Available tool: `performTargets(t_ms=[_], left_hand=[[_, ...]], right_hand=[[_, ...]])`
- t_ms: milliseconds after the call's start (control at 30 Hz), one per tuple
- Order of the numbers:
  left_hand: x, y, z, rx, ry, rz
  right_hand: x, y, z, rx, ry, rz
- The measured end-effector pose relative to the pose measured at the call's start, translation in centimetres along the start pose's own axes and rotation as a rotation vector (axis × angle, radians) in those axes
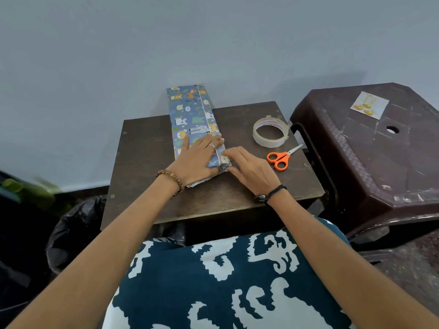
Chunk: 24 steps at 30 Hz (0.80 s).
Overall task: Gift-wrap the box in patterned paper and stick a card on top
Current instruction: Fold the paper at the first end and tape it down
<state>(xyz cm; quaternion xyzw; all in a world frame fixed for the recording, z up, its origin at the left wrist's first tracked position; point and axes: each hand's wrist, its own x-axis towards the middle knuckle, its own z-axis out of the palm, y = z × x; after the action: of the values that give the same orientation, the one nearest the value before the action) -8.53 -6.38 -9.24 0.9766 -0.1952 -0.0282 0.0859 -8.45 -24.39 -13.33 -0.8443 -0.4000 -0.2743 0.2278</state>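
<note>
A long box wrapped in blue animal-print paper (190, 110) lies on the small dark wooden table (147, 167), its far end past the table's back edge, against the wall. My left hand (197, 160) lies flat on the near part of the box, fingers straight, pressing the paper down. My right hand (251, 169) touches the box's near right corner, its fingertips pressing the folded paper at the end flap; the near end of the paper looks crumpled. A small card with yellow shapes (369, 105) rests on the brown plastic stool.
A roll of clear tape (270, 134) and orange-handled scissors (281, 157) lie on the table right of the box. The brown plastic stool (370, 162) stands close at the right. A black plastic bag (76, 226) sits on the floor at the left.
</note>
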Motion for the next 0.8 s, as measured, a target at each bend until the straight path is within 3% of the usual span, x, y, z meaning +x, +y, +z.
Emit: performTargets(t_ms=[233,400,800], left_hand=[[-0.20,0.14,-0.75,-0.051,-0.074,-0.005],[-0.26,0.01,-0.45,-0.125,0.029,0.000],[-0.42,-0.58,-0.43,-0.111,-0.010,0.052]], right_hand=[[0.19,-0.09,0.20,0.127,0.023,0.091],[0.25,-0.27,0.14,0.137,0.009,0.124],[0.32,-0.70,-0.13,0.208,0.005,0.223]])
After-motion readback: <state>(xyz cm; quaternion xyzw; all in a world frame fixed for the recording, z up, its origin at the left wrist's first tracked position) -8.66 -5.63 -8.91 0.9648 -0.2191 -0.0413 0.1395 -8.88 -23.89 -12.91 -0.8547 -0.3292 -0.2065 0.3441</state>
